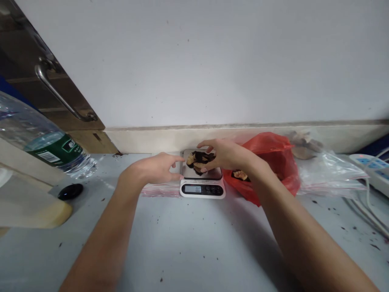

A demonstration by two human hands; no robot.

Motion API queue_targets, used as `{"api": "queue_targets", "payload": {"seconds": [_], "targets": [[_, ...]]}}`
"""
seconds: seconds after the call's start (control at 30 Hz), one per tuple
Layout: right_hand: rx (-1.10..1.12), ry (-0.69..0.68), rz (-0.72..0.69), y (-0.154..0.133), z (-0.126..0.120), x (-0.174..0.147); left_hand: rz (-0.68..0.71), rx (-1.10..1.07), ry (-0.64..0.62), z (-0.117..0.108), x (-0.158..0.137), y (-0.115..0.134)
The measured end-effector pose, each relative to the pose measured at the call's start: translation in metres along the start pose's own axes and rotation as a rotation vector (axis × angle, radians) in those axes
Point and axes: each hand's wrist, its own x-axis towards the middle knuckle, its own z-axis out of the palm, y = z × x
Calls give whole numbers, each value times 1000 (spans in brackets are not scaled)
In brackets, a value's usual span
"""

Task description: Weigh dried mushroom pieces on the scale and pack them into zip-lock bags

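Note:
A small white kitchen scale (202,192) stands against the back wall, its display reading 0.0. Several dark brown and tan dried pieces (199,161), perhaps dried mushroom or bark, lie on its metal platform. My right hand (224,155) reaches over them from the right, thumb and fingers spread apart around the pieces; the thumb appears to touch one. At the scale's left edge, my left hand (161,168) is open with thumb and index finger stretched toward the pieces. It holds nothing. Beside the scale on the right, a red plastic bag (270,152) gapes, with similar pieces inside.
Flat clear zip bags (161,190) lie left of the scale. More clear bags (331,172) lie beyond the red bag, near a white device (372,166) with cables. At left are a water bottle (57,148), a pale container (30,207) and a black oval object (70,191).

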Motion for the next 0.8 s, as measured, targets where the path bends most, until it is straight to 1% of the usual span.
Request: {"api": "queue_targets", "payload": {"seconds": [0.1, 0.2, 0.27, 0.4, 0.5, 0.63, 0.73, 0.8], "targets": [[51, -10, 7, 9, -8, -1, -5, 5, -15, -2, 0, -2], [102, 11, 2, 14, -17, -5, -92, 51, -59, -7, -1, -6], [104, 27, -11, 15, -22, -7, -144, 92, -101, -10, -3, -10], [57, 69, -44, 17, -26, -10, -153, 138, -150, -12, -4, -15], [21, 112, -101, 18, -26, -10, -148, 140, -143, -10, -2, -15], [53, 130, -178, 18, -25, -10, -163, 102, -160, -6, 2, -16], [48, 119, -165, 11, -28, -15, -166, 87, -135, -6, 2, -20], [33, 119, -150, 6, -34, -23, -160, 84, -89, -8, 0, -22]]}}
